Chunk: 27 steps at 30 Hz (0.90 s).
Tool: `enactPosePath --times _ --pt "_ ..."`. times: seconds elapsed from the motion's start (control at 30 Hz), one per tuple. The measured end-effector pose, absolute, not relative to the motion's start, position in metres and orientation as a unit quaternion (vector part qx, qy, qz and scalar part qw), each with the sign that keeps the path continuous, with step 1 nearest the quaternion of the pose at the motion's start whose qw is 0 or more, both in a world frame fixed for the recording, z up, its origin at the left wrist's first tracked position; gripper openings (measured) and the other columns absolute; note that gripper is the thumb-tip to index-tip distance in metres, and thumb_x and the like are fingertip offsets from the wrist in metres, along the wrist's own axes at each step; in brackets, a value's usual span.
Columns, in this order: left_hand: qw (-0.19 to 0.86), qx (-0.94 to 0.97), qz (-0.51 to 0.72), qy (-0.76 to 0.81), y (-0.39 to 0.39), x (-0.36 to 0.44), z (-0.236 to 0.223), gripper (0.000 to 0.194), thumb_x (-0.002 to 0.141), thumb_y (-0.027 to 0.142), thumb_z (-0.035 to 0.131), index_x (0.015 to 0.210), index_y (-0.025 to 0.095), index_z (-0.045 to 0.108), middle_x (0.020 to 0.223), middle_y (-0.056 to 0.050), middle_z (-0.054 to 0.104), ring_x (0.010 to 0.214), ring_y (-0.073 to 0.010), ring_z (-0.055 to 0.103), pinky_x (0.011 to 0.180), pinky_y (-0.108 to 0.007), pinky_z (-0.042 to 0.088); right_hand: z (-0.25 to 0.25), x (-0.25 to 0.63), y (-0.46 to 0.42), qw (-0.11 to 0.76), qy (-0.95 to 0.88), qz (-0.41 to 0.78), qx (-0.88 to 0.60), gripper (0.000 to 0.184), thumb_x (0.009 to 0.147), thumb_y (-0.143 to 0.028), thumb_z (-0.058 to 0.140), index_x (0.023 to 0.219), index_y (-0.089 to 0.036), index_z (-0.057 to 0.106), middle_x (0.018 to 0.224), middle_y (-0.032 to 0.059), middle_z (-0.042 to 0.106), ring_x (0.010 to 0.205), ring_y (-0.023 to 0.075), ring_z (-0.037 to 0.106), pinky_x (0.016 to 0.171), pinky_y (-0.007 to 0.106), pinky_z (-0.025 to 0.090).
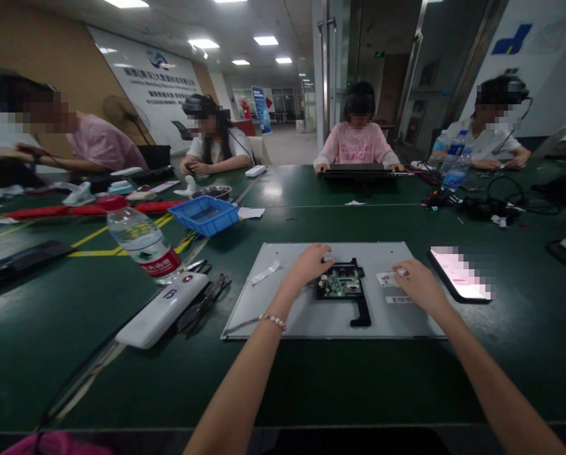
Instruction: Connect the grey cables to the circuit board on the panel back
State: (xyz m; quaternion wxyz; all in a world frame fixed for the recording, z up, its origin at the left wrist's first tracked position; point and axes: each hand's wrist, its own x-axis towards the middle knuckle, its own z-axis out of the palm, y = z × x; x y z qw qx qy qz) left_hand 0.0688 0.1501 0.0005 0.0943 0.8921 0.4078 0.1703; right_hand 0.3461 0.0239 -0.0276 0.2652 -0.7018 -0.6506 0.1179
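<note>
A pale flat panel [292,322] lies on the table in front of me. On it rests a black plastic bracket [362,313] around a green circuit board [342,285]. My left hand [311,262] is over the panel at the bracket's upper left corner, its fingers bent, with thumb and index finger apart. My right hand [418,284] is to the right of the board, fingertips pinched together beside a white printed label [386,279]; whatever they hold is too small to make out. A barcode strip [400,300] sits just below that label. A curled white strip [266,272] lies at the panel's left.
A phone [460,275] lies right of the panel. To the left are a white power bank [162,313], eyeglasses [202,303], a water bottle [143,240] and a blue tray [204,215]. Tangled black cables [477,208] lie far right. Several people sit across the green table [368,385].
</note>
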Motion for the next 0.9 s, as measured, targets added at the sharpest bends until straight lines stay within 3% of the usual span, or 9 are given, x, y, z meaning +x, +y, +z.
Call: enactPosePath --times 0.17,0.5,0.73,0.9 --pt "0.098 0.895 0.175 0.398 0.157 0.077 -0.008 0.020 0.082 0.021 0.058 0.098 0.016 0.069 0.096 -0.008 0.067 0.089 -0.0199 0.061 0.084 -0.029 0.046 -0.030 0.345 0.026 0.268 -0.667 0.128 -0.683 0.026 0.085 -0.026 0.046 0.099 -0.016 0.066 0.104 0.0089 0.061 0.088 0.0186 0.059 0.084 0.031 0.043" --pt "0.079 0.905 0.164 0.384 0.160 0.078 -0.003 0.020 0.084 0.013 0.053 0.085 0.016 0.072 0.088 -0.006 0.070 0.088 -0.0175 0.062 0.085 -0.026 0.045 -0.030 0.344 0.027 0.282 -0.661 0.139 -0.681 0.023 0.084 -0.023 0.047 0.095 -0.017 0.067 0.105 0.0086 0.062 0.095 0.0201 0.060 0.088 0.032 0.043" --pt "0.006 0.874 0.197 0.444 0.160 0.079 0.015 0.025 0.089 0.015 0.044 0.092 0.017 0.069 0.103 -0.013 0.064 0.105 -0.0251 0.053 0.094 -0.039 0.038 -0.032 0.343 0.029 0.288 -0.666 0.142 -0.673 0.025 0.085 -0.025 0.045 0.096 -0.018 0.066 0.105 0.0085 0.062 0.095 0.0205 0.060 0.088 0.033 0.043" --pt "0.012 0.846 0.197 0.495 0.174 0.079 0.009 0.022 0.084 0.013 0.049 0.076 0.017 0.070 0.090 -0.011 0.067 0.098 -0.0250 0.057 0.088 -0.035 0.041 -0.033 0.342 0.031 0.291 -0.665 0.140 -0.673 0.024 0.085 -0.025 0.045 0.096 -0.019 0.066 0.104 0.0086 0.062 0.096 0.0210 0.060 0.088 0.033 0.044"
